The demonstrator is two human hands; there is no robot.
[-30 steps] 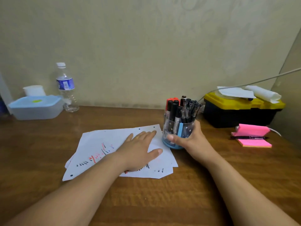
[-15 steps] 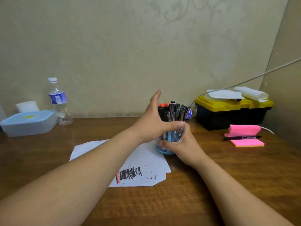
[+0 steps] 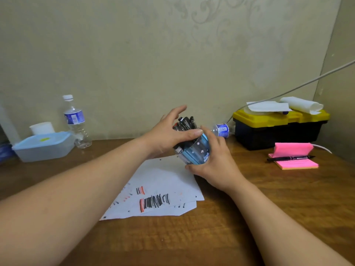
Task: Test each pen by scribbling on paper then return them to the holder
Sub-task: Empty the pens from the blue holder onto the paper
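The wooden table [image 3: 192,237] bears scribbled paper sheets [image 3: 165,181]; above the paper's far edge the right hand [image 3: 213,162] grips the tilted blue holder [image 3: 196,150], and the left hand [image 3: 165,135], fingers loosely spread, thumb touching its rim, shields the pens [image 3: 185,122] inside

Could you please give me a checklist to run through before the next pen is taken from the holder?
1. Grip of right hand round pen holder: ok.
2. Pen holder upright: not ok, tilted toward left hand.
3. Thumb of left hand across pens: ok.
4. Bare space on paper for scribbling: ok.
5. All pens capped: cannot tell.
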